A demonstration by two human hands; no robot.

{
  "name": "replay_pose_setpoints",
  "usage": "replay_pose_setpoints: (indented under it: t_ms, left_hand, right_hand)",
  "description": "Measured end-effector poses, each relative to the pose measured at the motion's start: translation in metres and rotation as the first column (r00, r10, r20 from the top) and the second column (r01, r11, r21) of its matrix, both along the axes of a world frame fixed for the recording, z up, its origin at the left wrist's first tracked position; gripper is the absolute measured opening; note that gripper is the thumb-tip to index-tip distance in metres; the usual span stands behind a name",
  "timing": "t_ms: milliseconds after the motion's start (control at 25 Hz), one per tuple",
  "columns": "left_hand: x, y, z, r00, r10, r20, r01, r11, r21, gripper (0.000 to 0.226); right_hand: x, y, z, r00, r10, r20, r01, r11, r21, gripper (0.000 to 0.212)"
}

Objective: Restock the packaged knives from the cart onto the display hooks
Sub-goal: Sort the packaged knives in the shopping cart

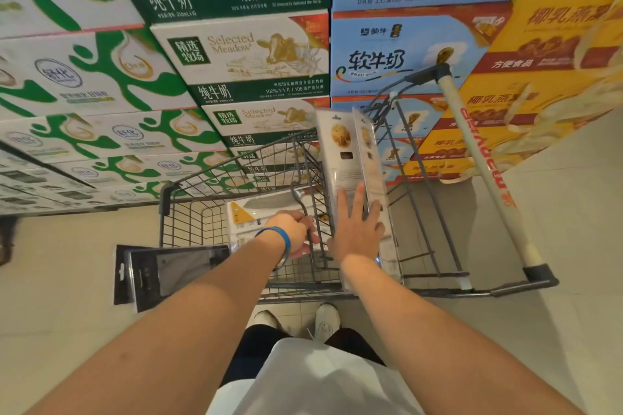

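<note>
The wire cart (215, 175) stands on the tiled floor (67, 263), with its white handle (478, 172) along the right side. Stacked milk boxes (242, 54) rise just beyond its far edge.

The left grip (291, 229), a blue wristband (285, 241) at its wrist, has its fingers curled round a grey wire bar (301, 202) of the folding flap in the middle of the cart.

The right grip (357, 229) is spread. Its straight fingers lie flat against the lower part of two tall pale knife packs (347, 152), which stand on end side by side, leaning against the inner grid toward the handle side. I cannot tell whether the thumb hooks behind them.

More knife packs are in the basket. One white pack (259, 209), showing a broad blade, lies flat on top of others near the middle, just beyond the left grip.

A dark knife pack (175, 271) with a hang tab sits at the near left corner of the cart. It sticks out past the wire edge and is partly hidden by the left forearm. What supports it is unclear.
</note>
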State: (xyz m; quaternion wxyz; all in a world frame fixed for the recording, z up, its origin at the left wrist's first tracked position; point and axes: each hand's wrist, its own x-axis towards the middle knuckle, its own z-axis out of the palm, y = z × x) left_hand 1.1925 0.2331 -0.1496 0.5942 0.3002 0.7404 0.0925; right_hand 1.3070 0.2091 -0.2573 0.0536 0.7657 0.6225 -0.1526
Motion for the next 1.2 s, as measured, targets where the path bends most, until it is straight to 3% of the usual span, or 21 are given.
replay_pose_setpoints:
  t_ms: [160,200,240,320,400,440,480,560,680,840,920,1000,1040,1080,1200]
  left_hand:
    - [0.004,0.001,-0.006,0.996,-0.061,-0.066,0.063,0.998,0.023,0.027]
    - [0.004,0.004,-0.008,0.981,-0.142,-0.130,0.147,0.989,0.032,0.030]
    - [0.004,0.008,-0.008,0.928,-0.279,-0.246,0.293,0.956,0.023,0.033]
    - [0.008,0.011,0.001,0.723,-0.482,-0.495,0.520,0.851,-0.068,0.032]
    - [0.017,0.009,0.010,0.601,-0.527,-0.601,0.636,0.771,-0.041,0.031]
    - [0.026,0.006,0.010,0.597,-0.546,-0.588,0.668,0.744,-0.014,0.035]
    - [0.034,0.003,0.006,0.624,-0.548,-0.557,0.678,0.734,0.036,0.036]
    - [0.051,-0.003,-0.002,0.803,-0.454,-0.386,0.546,0.820,0.170,0.029]
    - [0.066,-0.001,-0.021,0.940,-0.278,-0.199,0.295,0.953,0.064,0.036]
    - [0.078,0.021,-0.040,0.893,-0.381,-0.239,0.378,0.924,-0.061,0.038]
    - [0.081,0.034,-0.053,0.865,-0.451,-0.221,0.453,0.890,-0.044,0.023]
    - [0.087,0.046,-0.064,0.775,-0.575,-0.262,0.568,0.816,-0.112,0.032]
    - [0.093,0.050,-0.061,0.773,-0.554,-0.310,0.553,0.827,-0.099,0.032]
    - [0.096,0.055,-0.058,0.829,-0.471,-0.301,0.473,0.878,-0.071,0.032]
    - [0.108,0.061,-0.060,0.871,-0.411,-0.268,0.393,0.912,-0.121,0.043]
  right_hand:
    - [0.011,0.000,0.001,0.999,-0.023,0.038,0.022,1.000,0.020,0.107]
    - [0.012,0.002,0.003,0.998,-0.040,0.043,0.040,0.999,0.005,0.104]
    - [0.013,0.006,0.005,0.998,-0.060,0.037,0.060,0.998,-0.011,0.102]
    - [0.011,0.013,0.009,0.995,-0.101,-0.014,0.100,0.994,-0.034,0.094]
    - [0.013,0.017,0.011,0.984,-0.152,-0.093,0.151,0.988,-0.012,0.084]
    - [0.016,0.017,0.014,0.974,-0.175,-0.142,0.177,0.984,0.007,0.082]
    - [0.022,0.018,0.017,0.960,-0.196,-0.199,0.204,0.979,0.018,0.081]
    - [0.038,0.018,0.024,0.920,-0.231,-0.318,0.248,0.969,0.011,0.080]
    - [0.061,0.013,0.032,0.843,-0.307,-0.441,0.336,0.942,-0.013,0.087]
    - [0.081,0.005,0.035,0.798,-0.182,-0.575,0.316,0.938,0.141,0.088]
    - [0.093,0.004,0.035,0.787,-0.239,-0.568,0.347,0.934,0.088,0.090]
    - [0.104,0.007,0.035,0.775,-0.304,-0.554,0.381,0.924,0.027,0.091]
    - [0.108,0.009,0.035,0.785,-0.298,-0.543,0.365,0.931,0.016,0.091]
    - [0.109,0.010,0.035,0.798,-0.281,-0.533,0.342,0.940,0.017,0.089]
    - [0.107,0.013,0.036,0.815,-0.286,-0.504,0.350,0.936,0.034,0.086]
